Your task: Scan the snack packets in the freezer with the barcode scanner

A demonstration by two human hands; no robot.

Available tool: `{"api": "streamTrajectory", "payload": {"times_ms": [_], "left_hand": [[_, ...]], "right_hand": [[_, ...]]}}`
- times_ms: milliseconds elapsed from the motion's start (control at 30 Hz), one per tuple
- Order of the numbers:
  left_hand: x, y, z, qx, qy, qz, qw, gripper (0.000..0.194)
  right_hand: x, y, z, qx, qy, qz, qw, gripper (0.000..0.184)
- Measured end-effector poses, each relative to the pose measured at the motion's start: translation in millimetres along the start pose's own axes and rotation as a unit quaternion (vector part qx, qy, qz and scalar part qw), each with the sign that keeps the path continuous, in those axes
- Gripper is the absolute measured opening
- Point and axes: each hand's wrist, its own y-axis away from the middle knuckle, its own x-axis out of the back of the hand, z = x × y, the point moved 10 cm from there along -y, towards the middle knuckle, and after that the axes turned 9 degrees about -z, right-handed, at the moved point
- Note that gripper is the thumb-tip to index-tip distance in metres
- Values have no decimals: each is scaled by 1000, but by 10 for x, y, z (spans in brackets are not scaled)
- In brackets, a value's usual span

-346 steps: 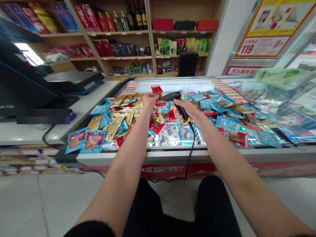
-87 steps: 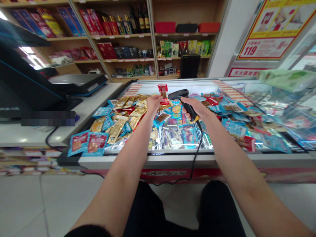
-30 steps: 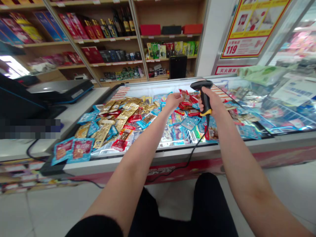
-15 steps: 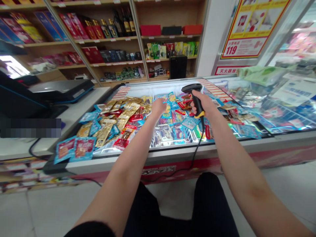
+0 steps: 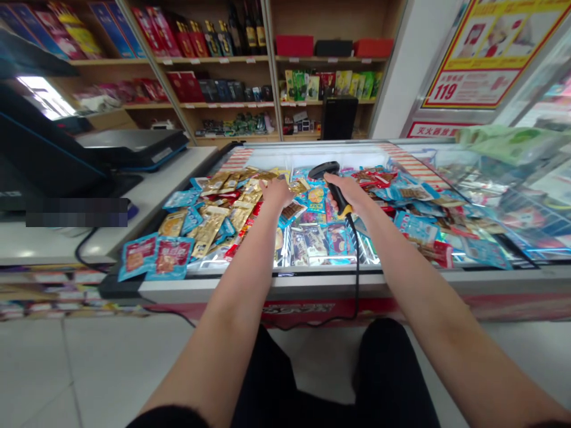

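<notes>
Right now your two hands are apart, both reaching out over a low chest freezer (image 5: 285, 284) heaped with snack packets. Your right hand (image 5: 348, 191) is clamped around the grip of a black barcode scanner (image 5: 333, 189), and a yellow collar shows at the base of the grip just below your fist. Its long axis slants: the grip rises up and to the left from that collar, and the head crosses the top of it, with the nose pointing left toward your left hand (image 5: 275, 193). The scanner is held above the middle of the pile, near that hand but not touching it. A black cord (image 5: 357, 279) drops from the scanner's base over the freezer's front edge.

Your left hand is palm down on a spread of gold packets (image 5: 209, 229). You can't tell from this view whether it is gripping one. Blue packets (image 5: 172, 258) lie nearer the freezer's front left corner and along its right side. Wooden shelves (image 5: 214, 65) of boxes and bottles stand behind the freezer, and a white counter (image 5: 44, 252) runs along its left side.
</notes>
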Motion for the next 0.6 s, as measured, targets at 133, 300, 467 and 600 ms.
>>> {"api": "streamTrajectory", "payload": {"times_ms": [133, 300, 467, 600], "left_hand": [[110, 42, 34, -21, 13, 42, 999, 53], [183, 65, 78, -45, 46, 82, 995, 54], [233, 21, 151, -92, 88, 102, 987, 49], [226, -50, 141, -110, 143, 96, 979, 50]], "right_hand": [[57, -19, 41, 5, -8, -4, 1000, 31], [101, 31, 22, 9, -17, 8, 1000, 31], [95, 59, -25, 31, -27, 0, 999, 30], [96, 53, -38, 46, -46, -13, 998, 29]]}}
